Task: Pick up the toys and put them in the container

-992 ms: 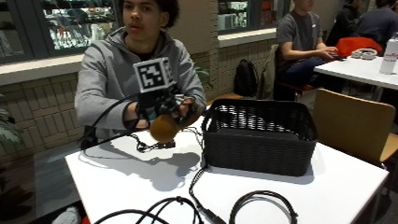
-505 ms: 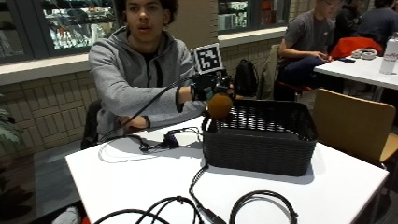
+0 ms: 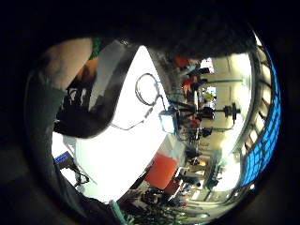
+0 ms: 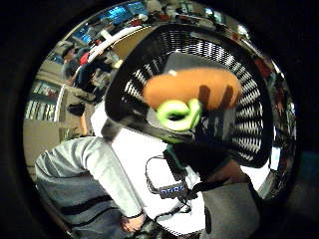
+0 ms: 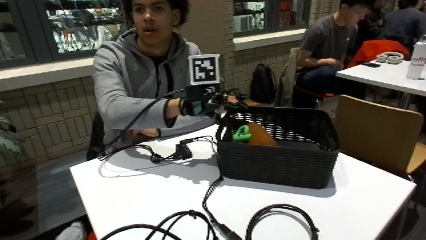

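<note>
White desk [image 5: 153,195] in front, carrying looped black cables [image 5: 266,225] at its near edge. Wooden chair [image 5: 379,135] just beside its far corner. Brick wall [image 5: 40,120] and windows [image 5: 86,25] behind. Black backpack [image 5: 264,82] on the floor by the wall. Second white table [image 5: 386,75] well apart, bearing a bottle [image 5: 417,61]. Red jacket [image 5: 376,50] on a seat there.

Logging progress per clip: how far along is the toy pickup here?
Nearly done: the orange toy with its green loop sits inside the basket. The gloved hand hovers at the basket's rim; whether it has let go is unclear. No other toys show on the table.
</note>
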### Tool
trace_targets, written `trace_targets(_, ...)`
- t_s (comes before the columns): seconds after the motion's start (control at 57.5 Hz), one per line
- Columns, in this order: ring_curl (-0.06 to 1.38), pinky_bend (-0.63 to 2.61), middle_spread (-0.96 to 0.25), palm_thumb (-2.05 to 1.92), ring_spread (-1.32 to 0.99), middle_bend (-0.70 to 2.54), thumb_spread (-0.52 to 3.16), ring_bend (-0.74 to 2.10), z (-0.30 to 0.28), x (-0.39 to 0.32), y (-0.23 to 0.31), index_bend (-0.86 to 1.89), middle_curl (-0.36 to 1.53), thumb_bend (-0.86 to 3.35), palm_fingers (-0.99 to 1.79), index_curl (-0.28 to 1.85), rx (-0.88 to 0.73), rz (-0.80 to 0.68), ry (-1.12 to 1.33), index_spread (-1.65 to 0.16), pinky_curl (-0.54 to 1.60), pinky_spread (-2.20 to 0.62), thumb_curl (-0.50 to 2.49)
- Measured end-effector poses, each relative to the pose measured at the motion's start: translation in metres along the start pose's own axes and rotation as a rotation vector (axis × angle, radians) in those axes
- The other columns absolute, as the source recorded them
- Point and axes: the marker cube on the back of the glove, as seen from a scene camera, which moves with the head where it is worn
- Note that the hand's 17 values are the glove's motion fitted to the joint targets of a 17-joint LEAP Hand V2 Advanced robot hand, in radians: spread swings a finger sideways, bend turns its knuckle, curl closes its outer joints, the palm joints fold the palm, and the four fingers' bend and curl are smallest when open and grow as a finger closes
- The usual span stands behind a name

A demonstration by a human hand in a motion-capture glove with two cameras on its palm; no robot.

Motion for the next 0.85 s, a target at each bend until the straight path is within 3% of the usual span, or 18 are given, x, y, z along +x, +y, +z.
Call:
trace_targets(0.07, 0.31, 0.76, -0.03, 0.07, -0.12, 0.43, 1.24, 0.58, 0.009, 0.019, 0.031, 0.09, 0.63, -0.01, -0.23, 0.21, 0.008, -0.018, 0.008, -0.24, 0.40, 0.02, 0.33)
trace_targets(0.157, 0.29, 0.72, -0.02, 0.07, -0.11, 0.40, 1.27, 0.53, 0.026, 0.049, 0.063, 0.10, 0.60, -0.01, -0.17, 0.21, 0.004, 0.131, 0.089, -0.24, 0.39, 0.03, 0.33)
trace_targets(0.505, 0.27, 0.60, 0.00, 0.11, -0.11, 0.39, 1.34, 0.45, 0.074, 0.076, 0.220, 0.15, 0.55, -0.01, -0.04, 0.22, -0.085, 0.422, -0.104, -0.26, 0.35, 0.04, 0.32)
trace_targets(0.852, 0.27, 0.56, -0.01, 0.13, -0.12, 0.41, 1.39, 0.44, 0.107, 0.085, 0.283, 0.18, 0.52, -0.01, 0.02, 0.28, -0.088, 0.510, -0.204, -0.27, 0.34, 0.05, 0.31)
